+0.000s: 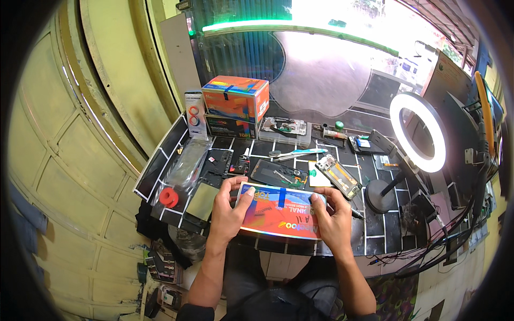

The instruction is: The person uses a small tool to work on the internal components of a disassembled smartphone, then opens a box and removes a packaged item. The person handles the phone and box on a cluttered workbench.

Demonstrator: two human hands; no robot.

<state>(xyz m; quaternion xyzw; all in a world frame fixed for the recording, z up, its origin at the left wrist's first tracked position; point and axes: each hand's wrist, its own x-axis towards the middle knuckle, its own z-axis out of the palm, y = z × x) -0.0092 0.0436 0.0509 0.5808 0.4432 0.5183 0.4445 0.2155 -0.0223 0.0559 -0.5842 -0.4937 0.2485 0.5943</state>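
Note:
Between both hands I hold a flat, colourful cardboard box, orange and red with a strip of blue tape, over the table's front edge. My left hand grips its left end, thumb on the top face. At the right end my right hand closes round it the same way. Just beyond the box lie a dark phone part with a ribbon on it and an opened phone frame. The undersides of the box and my fingertips beneath it are hidden.
Two stacked boxes stand at the back left, beside a clear plastic case of parts. A ring light rises on the right near tangled cables. Left lie a plastic sleeve and a red spool.

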